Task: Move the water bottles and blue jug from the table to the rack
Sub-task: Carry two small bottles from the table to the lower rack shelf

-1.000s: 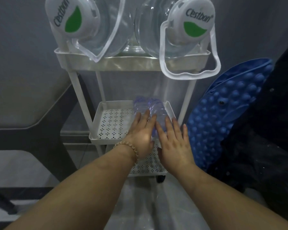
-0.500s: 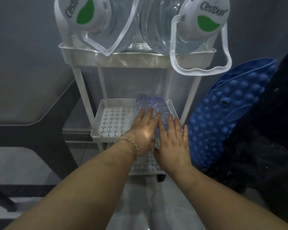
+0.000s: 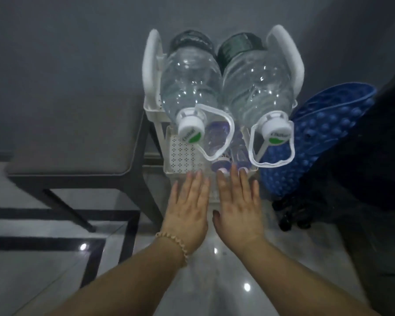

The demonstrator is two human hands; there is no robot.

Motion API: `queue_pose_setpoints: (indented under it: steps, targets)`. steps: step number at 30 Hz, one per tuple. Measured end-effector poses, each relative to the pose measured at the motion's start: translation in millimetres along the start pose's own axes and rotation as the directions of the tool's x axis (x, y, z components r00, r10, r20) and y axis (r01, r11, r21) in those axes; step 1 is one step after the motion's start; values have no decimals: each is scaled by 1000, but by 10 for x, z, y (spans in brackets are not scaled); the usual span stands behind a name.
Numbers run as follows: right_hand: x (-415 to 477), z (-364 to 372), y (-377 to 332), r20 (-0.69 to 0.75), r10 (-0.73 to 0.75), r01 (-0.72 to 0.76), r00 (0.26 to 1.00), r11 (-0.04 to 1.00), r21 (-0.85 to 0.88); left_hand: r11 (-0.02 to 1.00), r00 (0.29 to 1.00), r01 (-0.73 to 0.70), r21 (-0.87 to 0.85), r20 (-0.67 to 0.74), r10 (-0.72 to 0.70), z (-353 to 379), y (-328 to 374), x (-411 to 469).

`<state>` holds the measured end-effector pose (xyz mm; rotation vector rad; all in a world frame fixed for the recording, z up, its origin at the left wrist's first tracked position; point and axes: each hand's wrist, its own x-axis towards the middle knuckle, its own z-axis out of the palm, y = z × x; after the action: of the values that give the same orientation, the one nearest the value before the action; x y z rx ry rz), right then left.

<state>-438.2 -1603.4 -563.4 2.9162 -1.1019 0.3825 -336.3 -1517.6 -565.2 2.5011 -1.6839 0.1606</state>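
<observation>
Two large clear water bottles [image 3: 189, 87] [image 3: 258, 87] with white caps and carry loops lie side by side on the top shelf of the white rack [image 3: 149, 65]. Small bluish bottles [image 3: 217, 142] lie on the perforated middle shelf [image 3: 183, 153] below, partly hidden by the big bottles. My left hand [image 3: 187, 208] and my right hand [image 3: 237, 206] are flat with fingers spread, just in front of the middle shelf, holding nothing. The right fingertips nearly reach the small bottles' caps.
A grey table [image 3: 73, 137] with dark legs stands left of the rack. A blue bumpy mat [image 3: 317, 137] leans at the right, with a black bag [image 3: 351, 190] beside it. Glossy tiled floor [image 3: 214, 281] lies below my arms.
Both hands have let go of the small bottles and pulled back from the middle shelf. The view has risen and now looks down onto the rack's top.
</observation>
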Motion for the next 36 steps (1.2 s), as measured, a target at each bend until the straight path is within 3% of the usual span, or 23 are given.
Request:
queue_pose_setpoints:
  steps: [4, 6, 11, 16, 19, 27, 31, 36]
  targets:
    - [-500, -1249, -585, 174, -17, 7, 985, 998, 60, 996, 981, 73, -52, 183, -63, -1333, -41, -817]
    - [-714, -1778, -782, 159, -11, -2, 987, 997, 81, 994, 974, 102, -46, 207, -90, -1882, -22, -1096]
    - [-823, -3369, -1230, 109, -90, 75, 990, 988, 136, 981, 984, 123, -151, 143, -101, -3519, -20, -1453]
    - [-828, -4576, -1624, -85, -232, 242, 969, 960, 140, 973, 977, 200, -115, -48, -207, -4709, -18, -1673]
    - [-1046, -5034, -1833, -138, -314, 331, 939, 935, 126, 947, 934, 319, -32, -160, -320, -5213, -6, -2040]
    - [-1908, -5686, -2601, -182, -478, 506, 860, 846, 169, 853, 838, 519, 47, -223, -498, -5948, -70, -3571]
    - [-2494, -5994, -3220, -211, -573, 610, 792, 759, 227, 815, 791, 577, 50, -283, -543, -6387, -165, -4493]
    - [-3322, -6347, -4095, -362, -643, 737, 675, 602, 307, 756, 696, 655, -6, -385, -606, -6981, -417, -5820]
